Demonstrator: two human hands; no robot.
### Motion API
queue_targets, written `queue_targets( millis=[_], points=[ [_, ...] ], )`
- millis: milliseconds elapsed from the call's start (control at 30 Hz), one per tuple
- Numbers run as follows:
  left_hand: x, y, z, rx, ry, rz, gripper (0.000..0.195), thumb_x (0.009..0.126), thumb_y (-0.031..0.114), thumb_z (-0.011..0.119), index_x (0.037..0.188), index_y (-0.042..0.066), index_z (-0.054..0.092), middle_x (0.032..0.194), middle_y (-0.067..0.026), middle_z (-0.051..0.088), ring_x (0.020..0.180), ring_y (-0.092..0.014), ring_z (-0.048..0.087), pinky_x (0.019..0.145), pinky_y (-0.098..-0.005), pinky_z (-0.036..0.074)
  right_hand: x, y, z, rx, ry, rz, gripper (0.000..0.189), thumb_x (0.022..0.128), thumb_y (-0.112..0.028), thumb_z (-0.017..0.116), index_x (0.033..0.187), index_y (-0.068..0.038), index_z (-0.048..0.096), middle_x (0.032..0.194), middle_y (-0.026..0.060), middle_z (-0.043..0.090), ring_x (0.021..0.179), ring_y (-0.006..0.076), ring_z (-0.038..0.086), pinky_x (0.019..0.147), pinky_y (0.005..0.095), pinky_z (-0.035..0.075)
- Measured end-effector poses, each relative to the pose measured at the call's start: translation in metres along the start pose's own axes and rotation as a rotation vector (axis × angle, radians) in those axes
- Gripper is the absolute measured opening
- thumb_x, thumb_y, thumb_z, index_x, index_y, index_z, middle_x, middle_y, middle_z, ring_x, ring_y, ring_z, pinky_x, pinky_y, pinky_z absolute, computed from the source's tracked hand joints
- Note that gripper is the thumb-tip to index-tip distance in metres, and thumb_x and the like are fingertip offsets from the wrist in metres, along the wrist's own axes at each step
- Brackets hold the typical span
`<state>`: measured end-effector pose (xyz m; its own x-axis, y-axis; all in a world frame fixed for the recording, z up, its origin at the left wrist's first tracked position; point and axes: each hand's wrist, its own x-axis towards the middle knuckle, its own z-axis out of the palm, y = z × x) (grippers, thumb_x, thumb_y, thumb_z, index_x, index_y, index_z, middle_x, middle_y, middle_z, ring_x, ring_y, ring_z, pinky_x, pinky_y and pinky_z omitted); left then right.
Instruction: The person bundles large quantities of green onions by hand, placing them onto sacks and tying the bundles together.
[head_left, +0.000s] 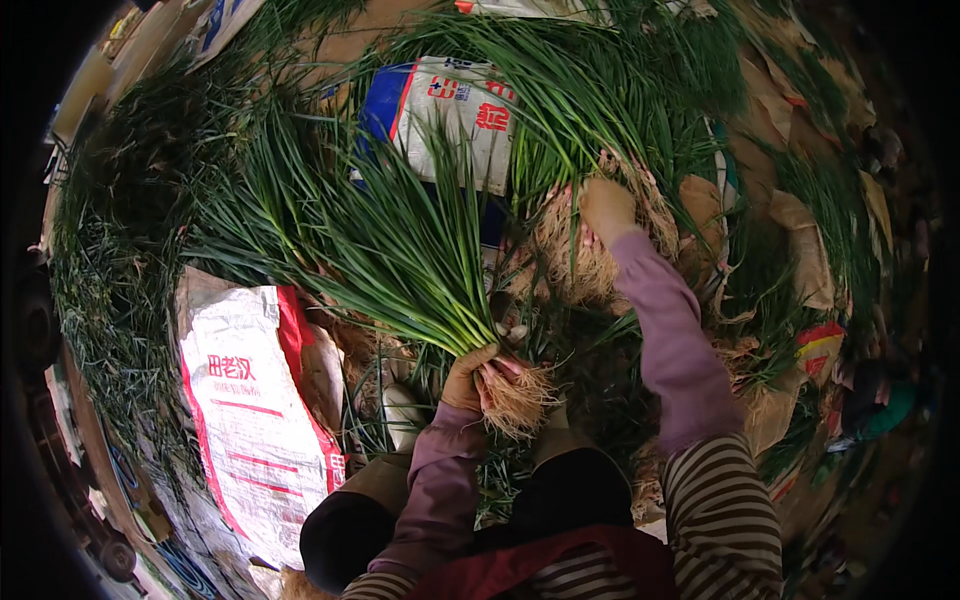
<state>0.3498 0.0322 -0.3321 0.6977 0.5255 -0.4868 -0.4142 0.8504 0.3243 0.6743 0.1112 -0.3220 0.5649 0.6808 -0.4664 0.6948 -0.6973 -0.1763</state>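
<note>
My left hand, in a tan glove, is closed around the lower stalks of a bunch of green garlic plants. Their long leaves fan out up and to the left, and pale stringy roots hang out to the right of my fist. Farther forward and to the right, my right hand, also gloved, is at the root end of a big heap of the same plants. Its fingers point into the stems and are mostly hidden. Tangled roots lie just below it.
A white and red woven sack bearing writing lies at left. A blue and white sack sits under leaves ahead. Loose leaves cover the ground at far left. Another person is at the right rim. My boot stands below the bunch.
</note>
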Motion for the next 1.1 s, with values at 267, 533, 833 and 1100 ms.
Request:
queue_targets(
  millis=[267,533,833,1100],
  points=[
    [-0.002,-0.006,0.005,-0.025,0.001,-0.054,0.034,0.083,0.018,0.058,0.109,-0.004,0.056,0.071,-0.0216,0.064,0.058,-0.026,0.064,0.053,-0.0323,0.055,-0.188,0.025,0.097,1.006,-0.32,-0.497,0.021,0.09,-0.02,0.054,0.09,0.0,0.061,0.067,0.0016,0.054,0.056,0.0098,0.047,0.052,0.0253,0.04],
    [-0.01,-0.001,0.005,-0.07,0.06,-0.084,0.021,0.082,0.014,0.06,0.087,-0.006,0.06,0.07,-0.0227,0.064,0.056,-0.028,0.064,0.051,-0.0341,0.056,-0.164,-0.02,0.08,0.814,-0.269,-0.459,0.024,0.087,-0.013,0.061,0.102,0.006,0.058,0.094,0.0104,0.063,0.081,0.0124,0.061,0.062,0.0249,0.048],
    [-0.007,-0.01,-0.001,-0.035,0.096,-0.185,0.024,0.083,0.015,0.058,0.094,-0.006,0.059,0.075,-0.0225,0.065,0.064,-0.027,0.065,0.06,-0.035,0.055,-0.172,-0.026,0.113,1.052,-0.212,-0.327,0.007,0.086,-0.005,0.059,0.082,0.001,0.057,0.066,0.0027,0.054,0.056,0.0106,0.05,0.051,0.0253,0.041],
    [-0.011,-0.017,0.006,-0.099,0.015,-0.12,0.03,0.081,0.009,0.057,0.106,-0.007,0.055,0.076,-0.0203,0.064,0.07,-0.027,0.065,0.063,-0.0336,0.055,-0.112,0.062,0.141,0.172,-0.358,-0.262,0.021,0.079,-0.014,0.057,0.094,0.0,0.061,0.09,0.0211,0.061,0.082,0.0313,0.06,0.071,0.0387,0.048]
  ],
)
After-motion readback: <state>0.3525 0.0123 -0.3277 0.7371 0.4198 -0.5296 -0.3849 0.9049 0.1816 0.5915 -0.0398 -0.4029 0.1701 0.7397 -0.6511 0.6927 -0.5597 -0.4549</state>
